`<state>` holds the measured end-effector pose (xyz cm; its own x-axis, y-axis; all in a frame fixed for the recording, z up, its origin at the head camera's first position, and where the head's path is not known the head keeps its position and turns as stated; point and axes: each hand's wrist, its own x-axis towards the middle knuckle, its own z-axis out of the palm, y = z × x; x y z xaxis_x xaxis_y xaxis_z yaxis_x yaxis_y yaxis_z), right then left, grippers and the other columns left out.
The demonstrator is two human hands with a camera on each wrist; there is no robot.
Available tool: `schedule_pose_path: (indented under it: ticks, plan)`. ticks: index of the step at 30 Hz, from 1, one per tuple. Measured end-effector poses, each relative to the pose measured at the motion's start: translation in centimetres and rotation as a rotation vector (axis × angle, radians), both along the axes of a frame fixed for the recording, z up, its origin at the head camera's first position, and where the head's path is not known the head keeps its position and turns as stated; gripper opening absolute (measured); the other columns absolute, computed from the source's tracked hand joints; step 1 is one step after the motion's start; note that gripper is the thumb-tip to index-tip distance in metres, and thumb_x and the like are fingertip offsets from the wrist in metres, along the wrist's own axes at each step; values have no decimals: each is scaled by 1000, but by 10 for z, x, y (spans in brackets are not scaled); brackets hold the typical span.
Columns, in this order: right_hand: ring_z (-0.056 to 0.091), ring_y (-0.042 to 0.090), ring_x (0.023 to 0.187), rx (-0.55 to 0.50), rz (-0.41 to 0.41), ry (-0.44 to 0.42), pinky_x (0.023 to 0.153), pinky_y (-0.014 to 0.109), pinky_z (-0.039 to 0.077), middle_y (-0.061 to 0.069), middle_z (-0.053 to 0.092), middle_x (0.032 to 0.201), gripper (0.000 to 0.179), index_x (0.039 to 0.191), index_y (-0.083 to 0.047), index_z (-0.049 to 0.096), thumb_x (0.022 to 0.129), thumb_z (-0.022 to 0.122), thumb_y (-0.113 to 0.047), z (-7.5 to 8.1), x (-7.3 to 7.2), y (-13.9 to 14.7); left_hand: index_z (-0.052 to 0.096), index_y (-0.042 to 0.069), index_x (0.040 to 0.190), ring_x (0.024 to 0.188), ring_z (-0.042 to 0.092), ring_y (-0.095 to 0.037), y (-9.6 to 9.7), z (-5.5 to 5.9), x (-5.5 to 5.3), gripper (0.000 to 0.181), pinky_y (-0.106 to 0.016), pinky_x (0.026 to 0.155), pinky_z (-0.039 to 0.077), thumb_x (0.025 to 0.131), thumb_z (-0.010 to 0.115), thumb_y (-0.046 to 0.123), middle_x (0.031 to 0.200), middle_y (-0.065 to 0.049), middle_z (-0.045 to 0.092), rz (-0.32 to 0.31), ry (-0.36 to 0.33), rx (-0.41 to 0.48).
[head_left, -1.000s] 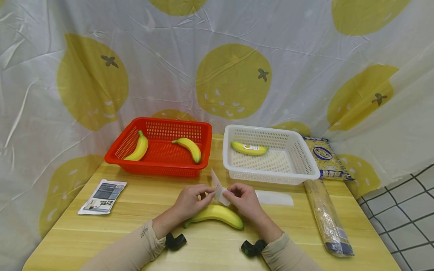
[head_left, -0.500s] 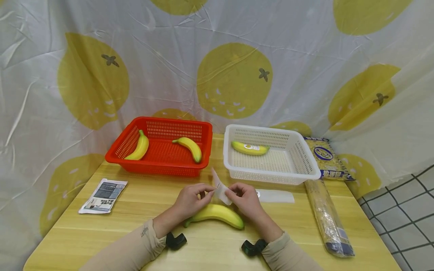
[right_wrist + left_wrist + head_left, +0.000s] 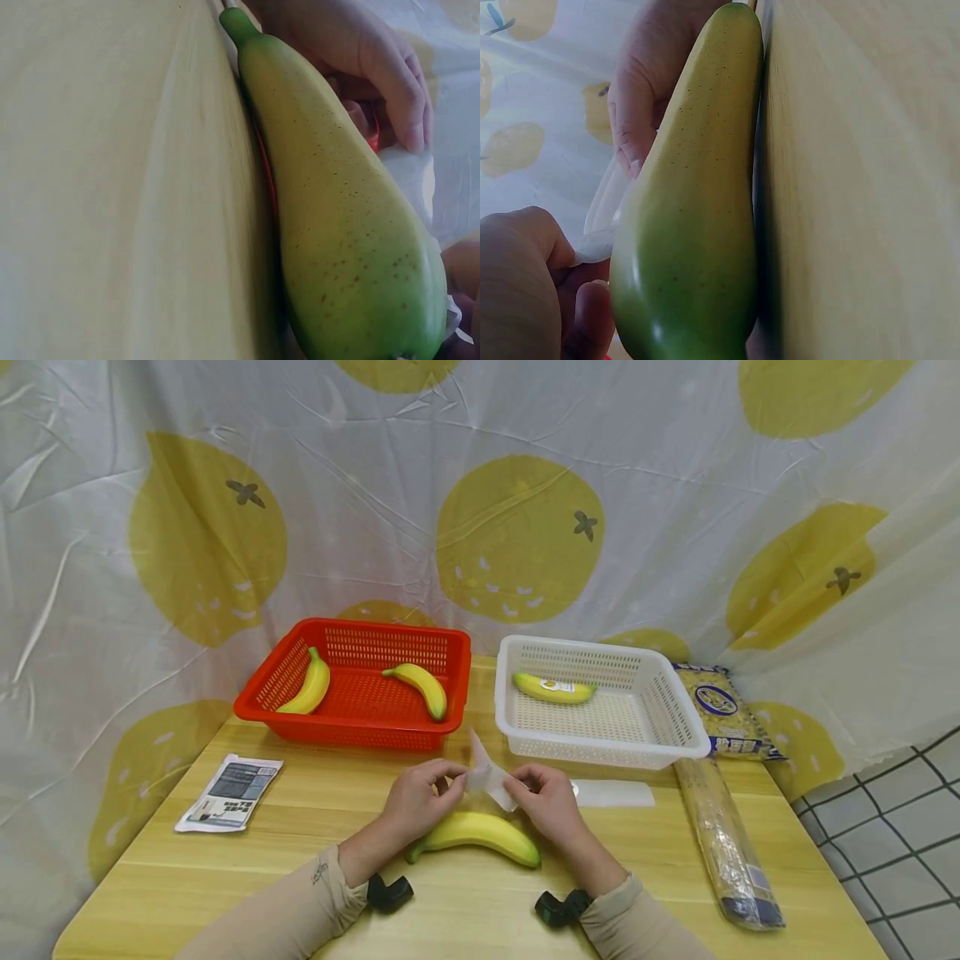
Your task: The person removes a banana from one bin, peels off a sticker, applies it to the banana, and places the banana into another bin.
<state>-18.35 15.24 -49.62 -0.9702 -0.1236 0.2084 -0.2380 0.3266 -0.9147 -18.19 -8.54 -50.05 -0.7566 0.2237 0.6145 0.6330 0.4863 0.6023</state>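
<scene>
My left hand (image 3: 422, 795) pinches the left edge of a small white sticker sheet (image 3: 491, 779) between thumb and forefinger. On the right side of that sheet, my right hand (image 3: 551, 803) pinches it too. The sheet is bent, with a pointed corner standing up. Just below both hands a yellow banana (image 3: 476, 835) with green ends lies on the table, its curve rising in the middle. Both wrist views show this banana (image 3: 697, 187) large in front, hiding part of the sheet and fingers. Right of the right hand lies a flat white strip (image 3: 617, 793).
A red basket (image 3: 360, 735) with two bananas stands at back left. Beside it a white basket (image 3: 600, 748) holds one banana (image 3: 558, 690) with a label. Packaged goods lie around: a white packet (image 3: 228, 793), a long clear-wrapped pack (image 3: 727, 847) and a yellow bag (image 3: 723, 710).
My left fingers have shifted slightly left and up, drawing the sheet's left part away from the upright corner. The right hand has moved slightly right; the banana stays in place.
</scene>
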Motion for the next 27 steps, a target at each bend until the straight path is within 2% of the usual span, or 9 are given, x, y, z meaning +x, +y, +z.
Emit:
schedule_pose_path:
  ticks: [9, 16, 22, 27]
  plan:
    - [52, 8, 59, 24, -70, -32, 53, 20, 41, -1, 63, 66, 7, 85, -8, 76, 91, 78, -12, 0, -1, 1, 79, 14, 94, 62, 54, 1, 0, 1, -1, 10, -18, 56, 46, 87, 77, 7, 80, 9, 70, 24, -9, 38]
    - [58, 12, 57, -3, -96, -59, 51, 22, 48, 2, 64, 67, 12, 86, -6, 76, 91, 79, -17, 2, 0, 0, 79, 14, 93, 62, 55, 2, 0, -1, -1, 12, -16, 56, 47, 85, 77, 4, 72, 11, 67, 19, -14, 68]
    - [61, 17, 57, -52, -89, -78, 52, 24, 52, 5, 66, 71, 13, 93, -5, 77, 90, 80, -17, -1, -2, 1, 78, 14, 94, 62, 56, 2, -1, -1, -1, 11, -17, 56, 47, 87, 77, 6, 72, 12, 68, 5, -20, 82]
    - [63, 12, 63, -30, -78, -61, 54, 22, 50, 5, 70, 77, 15, 104, -2, 76, 92, 77, -10, -5, -4, 2, 78, 12, 95, 63, 57, 0, -3, -1, -1, 10, -17, 56, 48, 89, 76, 4, 76, 11, 71, -12, 14, 100]
